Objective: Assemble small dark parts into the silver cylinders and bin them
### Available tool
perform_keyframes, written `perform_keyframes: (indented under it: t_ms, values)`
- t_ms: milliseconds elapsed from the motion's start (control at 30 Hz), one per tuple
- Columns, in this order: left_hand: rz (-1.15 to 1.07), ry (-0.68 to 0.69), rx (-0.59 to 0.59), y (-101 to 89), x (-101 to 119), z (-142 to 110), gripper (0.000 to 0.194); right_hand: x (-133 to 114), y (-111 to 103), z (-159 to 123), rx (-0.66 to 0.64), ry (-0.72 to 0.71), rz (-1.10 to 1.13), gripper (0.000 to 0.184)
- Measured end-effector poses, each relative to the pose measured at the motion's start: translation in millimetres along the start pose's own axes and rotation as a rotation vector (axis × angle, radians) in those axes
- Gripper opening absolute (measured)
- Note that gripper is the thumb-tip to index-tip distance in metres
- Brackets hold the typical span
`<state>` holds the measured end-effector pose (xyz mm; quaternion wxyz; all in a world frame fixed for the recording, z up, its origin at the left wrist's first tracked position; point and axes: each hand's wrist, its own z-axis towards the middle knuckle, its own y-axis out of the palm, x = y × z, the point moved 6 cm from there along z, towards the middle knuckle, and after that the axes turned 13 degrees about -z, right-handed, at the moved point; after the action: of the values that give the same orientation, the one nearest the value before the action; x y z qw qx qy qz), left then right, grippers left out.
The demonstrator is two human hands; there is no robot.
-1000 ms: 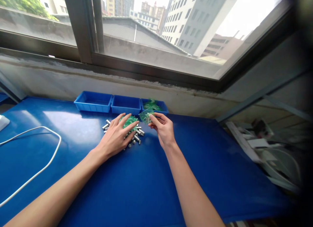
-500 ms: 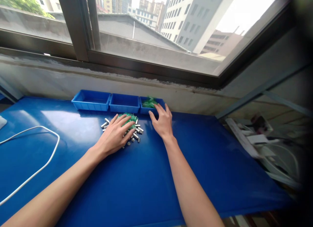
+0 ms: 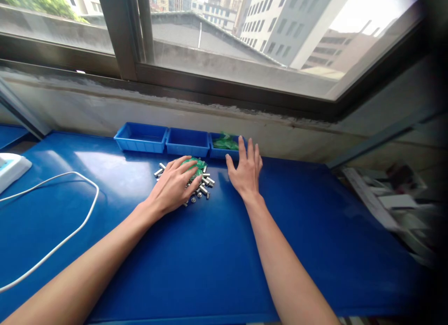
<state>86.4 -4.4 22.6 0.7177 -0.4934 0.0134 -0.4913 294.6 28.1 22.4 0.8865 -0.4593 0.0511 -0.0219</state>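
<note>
I keep the left hand open over silvery metal cylinders and green plastic film on the blue surface; the right hand, also open, is by the rightmost blue plastic bin (more film inside).

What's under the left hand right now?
Silver metal parts and green plastic show around the left hand, heaped on the blue table; whatever lies directly beneath the palm is covered.

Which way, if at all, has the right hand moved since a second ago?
Yes: against the rightmost blue bin, the right hand has shifted rightward and forward.
</note>
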Motion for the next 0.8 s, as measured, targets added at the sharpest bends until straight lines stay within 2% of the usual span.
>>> perform_keyframes:
  t_ms: [200,300,400,500,600,700,800]
  values:
    - [-0.032,-0.016,0.054,-6.8,0.1,1.9,0.042,-32.4,-25.8,-9.9,0.016,-0.191,0.227,0.047]
    - [-0.095,-0.011,0.092,-12.4,4.6,2.8,0.047,-43.4,-30.2,-14.2,-0.018,-0.220,0.357,0.047]
    - [-0.189,-0.012,0.114,-16.4,8.4,2.7,0.049,-46.5,-25.0,-15.8,-0.097,-0.172,0.571,0.057]
    - [-0.275,-0.007,0.112,-17.2,10.4,2.1,0.048,-45.4,-15.1,-16.9,-0.198,-0.063,0.870,0.066]
    - [-0.332,-0.008,0.108,-17.2,11.4,1.5,0.046,-46.2,-6.7,-19.3,-0.296,0.028,1.084,0.067]
    - [-0.378,-0.012,0.108,-18.3,13.2,1.5,0.044,-47.5,-2.8,-21.2,-0.356,0.068,1.164,0.065]
    - [-0.431,-0.032,0.116,-20.1,14.1,1.8,0.041,-43.1,-2.6,-19.9,-0.311,0.118,1.134,0.064]
